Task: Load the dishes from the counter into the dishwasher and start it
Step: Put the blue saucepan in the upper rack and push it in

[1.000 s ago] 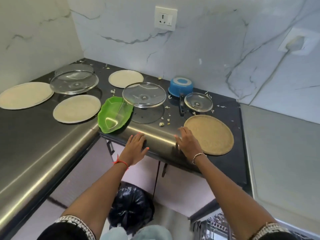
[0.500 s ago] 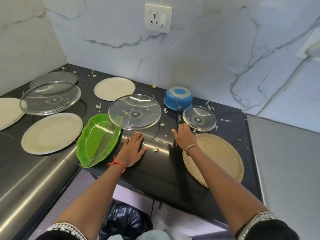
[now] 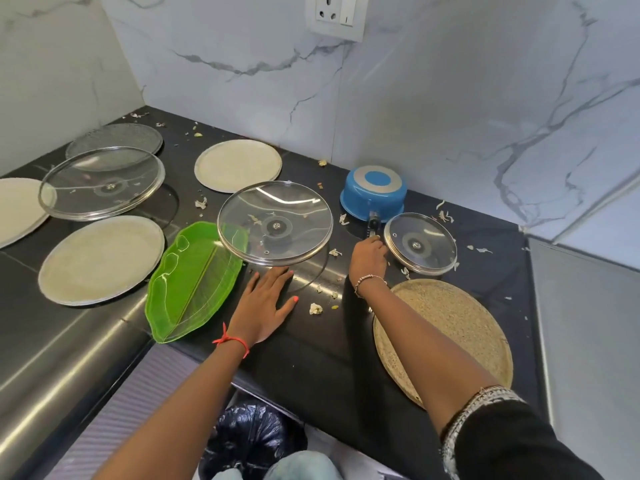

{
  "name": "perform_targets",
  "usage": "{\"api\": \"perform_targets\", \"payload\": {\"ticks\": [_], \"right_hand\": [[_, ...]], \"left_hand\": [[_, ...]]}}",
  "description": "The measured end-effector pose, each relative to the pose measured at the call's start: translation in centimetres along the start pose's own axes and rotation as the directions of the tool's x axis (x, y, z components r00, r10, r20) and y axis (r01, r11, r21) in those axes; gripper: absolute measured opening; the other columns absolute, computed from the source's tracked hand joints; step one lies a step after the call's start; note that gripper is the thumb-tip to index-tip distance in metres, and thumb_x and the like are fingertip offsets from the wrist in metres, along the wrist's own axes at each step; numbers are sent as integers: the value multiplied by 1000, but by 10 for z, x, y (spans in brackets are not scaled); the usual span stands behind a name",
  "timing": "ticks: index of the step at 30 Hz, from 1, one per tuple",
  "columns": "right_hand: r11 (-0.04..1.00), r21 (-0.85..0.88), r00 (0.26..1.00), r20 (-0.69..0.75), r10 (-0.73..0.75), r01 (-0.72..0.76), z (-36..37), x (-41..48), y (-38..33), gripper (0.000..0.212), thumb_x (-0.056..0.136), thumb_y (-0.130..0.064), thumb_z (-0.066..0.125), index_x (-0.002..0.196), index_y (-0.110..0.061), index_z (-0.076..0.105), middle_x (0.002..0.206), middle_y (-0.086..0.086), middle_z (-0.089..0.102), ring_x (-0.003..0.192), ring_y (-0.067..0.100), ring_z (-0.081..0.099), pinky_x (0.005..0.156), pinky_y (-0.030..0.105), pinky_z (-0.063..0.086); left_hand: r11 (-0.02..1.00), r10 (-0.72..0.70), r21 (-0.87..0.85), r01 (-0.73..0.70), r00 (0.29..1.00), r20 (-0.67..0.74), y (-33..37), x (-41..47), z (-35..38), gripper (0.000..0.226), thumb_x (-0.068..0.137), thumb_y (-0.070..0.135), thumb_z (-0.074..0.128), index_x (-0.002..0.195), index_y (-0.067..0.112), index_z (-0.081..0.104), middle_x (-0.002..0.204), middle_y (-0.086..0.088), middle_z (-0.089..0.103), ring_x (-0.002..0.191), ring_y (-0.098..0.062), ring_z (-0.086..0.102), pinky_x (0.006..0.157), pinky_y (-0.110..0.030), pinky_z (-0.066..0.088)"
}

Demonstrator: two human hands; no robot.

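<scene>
Dishes lie spread over the dark counter (image 3: 311, 362), none of them lifted off it. Nearest, below the counter edge, sits a black bin bag (image 3: 252, 441). At the near right a round tan plate (image 3: 453, 337) lies flat, with the right forearm crossing its left edge.

The left hand (image 3: 266, 303) rests palm down on the counter, fingers straight and spread, holding nothing. Just to its left lies a green leaf-shaped tray (image 3: 194, 282), and further left a pale round plate (image 3: 100, 259). Food scraps (image 3: 315, 308) are scattered between the two hands, which are well apart.

The right hand (image 3: 369, 258) is further in, its fingers curled over the black handle (image 3: 372, 230) of an upturned blue pan (image 3: 373, 195). Just right of that hand sits a small glass lid (image 3: 420, 242). A middle glass lid (image 3: 275, 223) stands knob down just beyond the left fingertips, its rim overhanging the far tip of the green tray.

On the left a large glass lid (image 3: 102, 183) overlaps a pale plate (image 3: 17, 209) at the picture's edge. Furthest back are another pale plate (image 3: 238, 165), a clear round dish (image 3: 114, 140) in the corner, and a wall socket (image 3: 336, 15) on the marble above.
</scene>
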State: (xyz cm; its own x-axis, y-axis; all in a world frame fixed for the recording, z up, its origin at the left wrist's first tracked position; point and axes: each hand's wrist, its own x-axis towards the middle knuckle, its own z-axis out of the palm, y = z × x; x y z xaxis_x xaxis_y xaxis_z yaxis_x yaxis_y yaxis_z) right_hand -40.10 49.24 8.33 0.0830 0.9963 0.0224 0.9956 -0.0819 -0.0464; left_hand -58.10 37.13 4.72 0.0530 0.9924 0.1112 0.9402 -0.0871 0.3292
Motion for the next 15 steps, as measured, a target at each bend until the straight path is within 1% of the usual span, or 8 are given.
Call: {"api": "perform_targets", "payload": {"ticks": [3,6,9,11,13,15], "right_hand": [[1000,5,999,37,9,-9,-3,6,-4,33,96,3,33,124,19,39,120,29,47,106,35,54,85,34,49],[996,64,994,90,55,-61,-4,9,-8,34,96,-1,38,126,16,40,123,29,43,107,37,53,85,36,50],[963,233,988,109,110,-133,-7,9,-10,44,93,-8,48,130,12,33,127,27,43,107,36,55,84,37,50],[898,405,983,130,129,-171,-12,8,-10,50,89,-7,55,129,7,30,128,24,42,106,36,57,83,37,50],[823,530,978,148,148,-205,-18,9,-11,46,88,-6,55,127,2,31,129,23,42,109,37,56,84,38,49],[795,570,978,143,155,-209,-22,12,-11,41,90,-7,51,126,1,33,128,23,45,111,37,54,86,40,48]], "left_hand": [[1000,0,1,0,1000,-5,-1,0,1,71,85,60,16,143,24,32,149,6,31,140,-9,23,115,-28,-1],[1000,2,14,-2,1000,-9,-1,0,0,70,85,60,15,143,24,31,149,7,31,140,-8,22,115,-27,-2],[1000,2,22,-1,1000,-14,0,-1,0,70,85,60,14,143,25,30,149,8,30,140,-8,22,114,-26,-3],[1000,-1,23,1,1000,-20,0,-1,0,70,85,60,13,143,26,30,149,8,30,140,-8,22,114,-26,-3],[1000,-2,25,2,1000,-20,0,-1,0,71,84,61,12,144,26,29,150,7,30,140,-8,21,115,-27,-2],[1000,0,21,0,1000,-21,0,-1,-1,72,84,61,12,144,25,30,150,7,30,140,-9,22,115,-29,-2]]}}
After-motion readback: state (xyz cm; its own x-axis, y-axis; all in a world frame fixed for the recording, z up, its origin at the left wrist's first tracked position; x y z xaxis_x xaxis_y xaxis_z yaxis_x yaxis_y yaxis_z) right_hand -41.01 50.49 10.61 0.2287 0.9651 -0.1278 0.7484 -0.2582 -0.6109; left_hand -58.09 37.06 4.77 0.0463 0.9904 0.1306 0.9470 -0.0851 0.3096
